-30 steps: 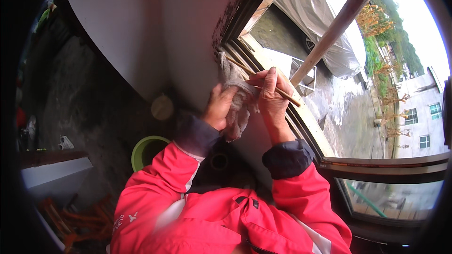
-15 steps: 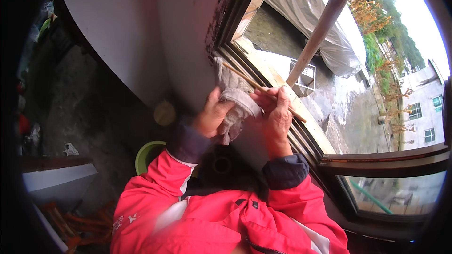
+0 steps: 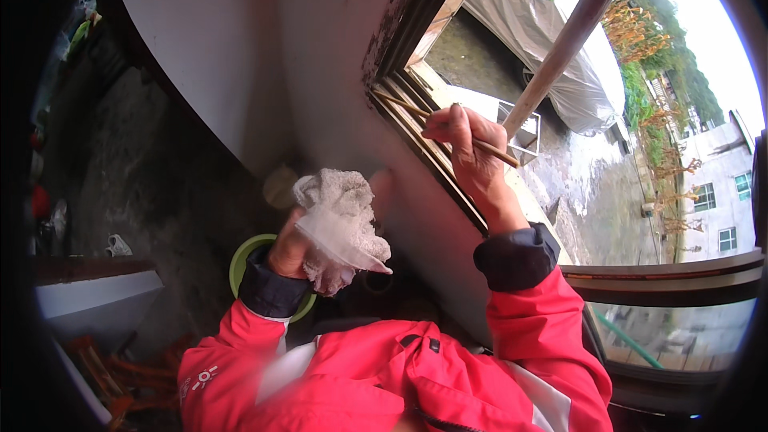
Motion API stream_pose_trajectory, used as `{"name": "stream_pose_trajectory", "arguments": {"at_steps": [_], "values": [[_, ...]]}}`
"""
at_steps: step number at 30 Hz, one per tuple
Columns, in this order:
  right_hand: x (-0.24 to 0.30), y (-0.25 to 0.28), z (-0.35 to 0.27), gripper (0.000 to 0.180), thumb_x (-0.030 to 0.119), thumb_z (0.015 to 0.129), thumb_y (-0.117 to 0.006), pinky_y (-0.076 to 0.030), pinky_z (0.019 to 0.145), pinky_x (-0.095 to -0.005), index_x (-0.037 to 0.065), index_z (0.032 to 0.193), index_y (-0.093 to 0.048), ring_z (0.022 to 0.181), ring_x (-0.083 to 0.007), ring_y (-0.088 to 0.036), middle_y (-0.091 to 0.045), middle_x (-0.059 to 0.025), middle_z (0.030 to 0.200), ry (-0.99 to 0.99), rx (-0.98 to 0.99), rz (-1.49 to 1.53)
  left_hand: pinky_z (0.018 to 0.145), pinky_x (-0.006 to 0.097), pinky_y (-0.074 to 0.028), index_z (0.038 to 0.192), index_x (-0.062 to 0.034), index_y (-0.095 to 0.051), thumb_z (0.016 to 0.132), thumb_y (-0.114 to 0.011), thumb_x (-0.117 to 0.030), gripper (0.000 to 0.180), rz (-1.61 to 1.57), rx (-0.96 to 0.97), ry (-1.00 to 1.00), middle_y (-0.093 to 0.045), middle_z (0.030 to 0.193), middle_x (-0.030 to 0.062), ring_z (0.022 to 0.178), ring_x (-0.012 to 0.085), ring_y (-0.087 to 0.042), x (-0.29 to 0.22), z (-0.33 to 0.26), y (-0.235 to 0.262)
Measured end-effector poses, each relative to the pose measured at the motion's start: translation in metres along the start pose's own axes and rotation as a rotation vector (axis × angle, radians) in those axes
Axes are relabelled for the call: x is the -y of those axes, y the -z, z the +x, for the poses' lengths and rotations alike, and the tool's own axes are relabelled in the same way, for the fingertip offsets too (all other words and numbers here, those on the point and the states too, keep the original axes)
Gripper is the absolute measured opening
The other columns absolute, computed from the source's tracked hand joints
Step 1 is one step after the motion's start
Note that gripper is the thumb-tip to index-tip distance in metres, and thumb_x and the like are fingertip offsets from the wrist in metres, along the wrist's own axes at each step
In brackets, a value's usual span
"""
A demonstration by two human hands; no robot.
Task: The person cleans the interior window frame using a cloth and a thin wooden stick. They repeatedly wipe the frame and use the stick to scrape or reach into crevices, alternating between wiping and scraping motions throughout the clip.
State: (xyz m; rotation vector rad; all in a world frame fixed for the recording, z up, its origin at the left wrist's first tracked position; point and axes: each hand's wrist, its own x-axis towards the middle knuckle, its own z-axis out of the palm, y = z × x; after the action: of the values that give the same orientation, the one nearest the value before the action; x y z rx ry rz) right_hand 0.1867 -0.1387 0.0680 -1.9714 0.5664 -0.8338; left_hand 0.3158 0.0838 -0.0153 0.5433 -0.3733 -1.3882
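My right hand (image 3: 472,148) is closed around a thin wooden stick (image 3: 498,152). The stick's far end lies at the corner of the dark window track (image 3: 416,132). Low on the left, my left hand (image 3: 290,250) grips a crumpled, greyish-white cloth (image 3: 340,224). The cloth covers most of my left fingers and hangs apart from the window frame and the stick.
A green basin (image 3: 240,268) stands on the floor below my left forearm. The white wall (image 3: 336,56) meets the window on the left. Outside the opening, a thick wooden pole (image 3: 564,52) slants up, with a white box frame (image 3: 524,132) behind it. An orange-brown wooden item (image 3: 96,368) lies at lower left.
The cloth has come away from the window track and moved down and left with my left hand. My right hand has moved up, and the stick now points into the track corner.
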Motion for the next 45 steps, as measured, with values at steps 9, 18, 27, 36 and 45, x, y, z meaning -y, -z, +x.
{"name": "stream_pose_trajectory", "arguments": {"at_steps": [9,18,27,36,45], "values": [[0.021,0.009,0.008,0.034,0.017,0.098,-0.044,-0.052,0.061,-0.0297,-0.001,0.078,-0.063,0.064,-0.0178,-0.066,-0.066,-0.0106,0.072,0.083,0.194,-0.402,0.088,0.039,-0.051,0.13,0.0015,-0.045,0.064,-0.081,-0.045,0.089,-0.054,-0.142,-0.012,-0.06,0.114,0.0126,0.099,0.0239,-0.063,-0.003,-0.025,0.012],[0.016,0.063,-0.048,0.041,0.03,0.1,-0.042,-0.054,0.068,-0.0288,-0.005,0.09,-0.062,0.069,-0.0206,-0.069,-0.067,-0.0156,0.08,-0.224,-0.213,0.039,0.092,0.04,-0.049,0.134,0.0026,-0.039,0.065,-0.081,-0.045,0.094,-0.042,-0.014,0.021,-0.058,0.119,0.0138,0.104,0.0263,-0.061,0.003,-0.014,0.004],[0.008,0.106,-0.111,0.039,0.027,0.1,-0.043,-0.054,0.062,-0.0299,-0.005,0.086,-0.06,0.059,-0.0224,-0.065,-0.066,-0.0177,0.077,-0.343,-0.342,0.237,0.096,0.043,-0.047,0.136,0.0015,-0.037,0.074,-0.075,-0.047,0.087,0.046,0.086,0.028,-0.053,0.126,0.0161,0.111,0.0287,-0.057,0.008,0.003,-0.001],[-0.011,0.105,-0.185,0.033,0.023,0.099,-0.043,-0.053,0.059,-0.0308,-0.003,0.089,-0.059,0.061,-0.0226,-0.064,-0.064,-0.017,0.078,-0.3,-0.364,0.874,0.101,0.045,-0.042,0.142,-0.001,-0.029,0.086,-0.061,-0.038,0.074,0.17,0.212,0.171,-0.045,0.137,0.0165,0.119,0.0307,-0.051,-0.003,0.036,-0.027],[-0.019,0.061,-0.197,0.035,0.028,0.099,-0.044,-0.055,0.063,-0.0322,-0.001,0.092,-0.062,0.071,-0.0267,-0.067,-0.066,-0.0184,0.083,-0.428,-0.452,1.121,0.092,0.037,-0.047,0.136,-0.0017,-0.038,0.096,-0.048,-0.024,0.047,0.306,0.298,0.316,-0.053,0.127,0.0129,0.105,0.0237,-0.057,0.005,0.075,-0.089]]}}
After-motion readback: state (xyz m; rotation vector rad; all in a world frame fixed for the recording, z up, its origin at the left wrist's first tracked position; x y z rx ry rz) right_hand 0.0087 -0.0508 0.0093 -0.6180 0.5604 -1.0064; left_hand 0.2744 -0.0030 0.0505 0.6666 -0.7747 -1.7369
